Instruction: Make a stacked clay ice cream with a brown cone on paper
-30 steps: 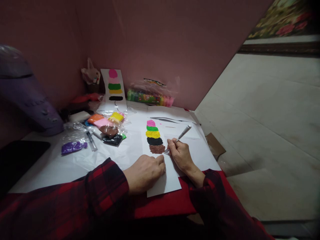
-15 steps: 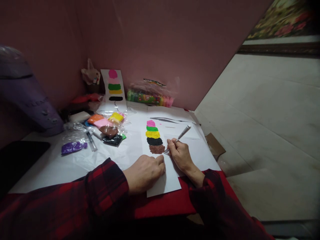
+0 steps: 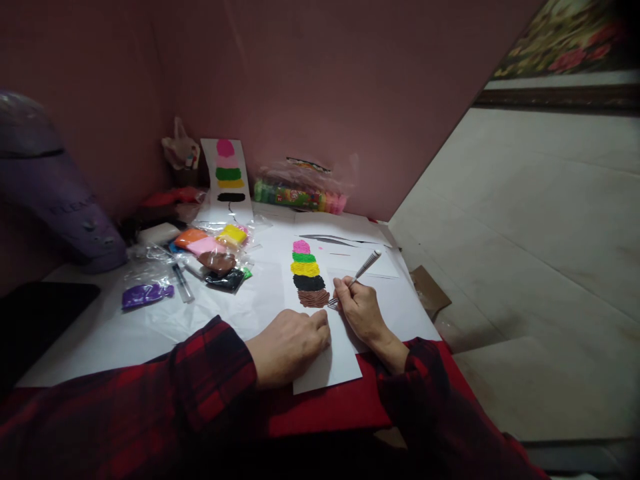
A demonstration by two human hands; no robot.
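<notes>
My right hand (image 3: 360,307) is closed in a pen-like grip round a fork (image 3: 367,265). The fork's handle points up and away to the right, and its tines are at the right edge of a textured brown clay band (image 3: 313,299). Above that band on the white paper strip (image 3: 345,363) lie black (image 3: 309,283), yellow (image 3: 305,269), green (image 3: 304,257) and pink (image 3: 301,247) clay bands. My left hand (image 3: 293,345) rests on the strip just below the brown band. Its fingers are curled in, and whatever they may hold is hidden.
Bagged clay packs (image 3: 207,250) lie to the left, beside a clear tube (image 3: 183,283) and a purple pack (image 3: 147,296). A painted card (image 3: 230,157) leans on the wall near a plastic-wrapped pack (image 3: 300,193). A purple bottle (image 3: 65,200) stands far left.
Almost nothing differs. Both hands and the fork keep their places, and the view has shifted very slightly.
</notes>
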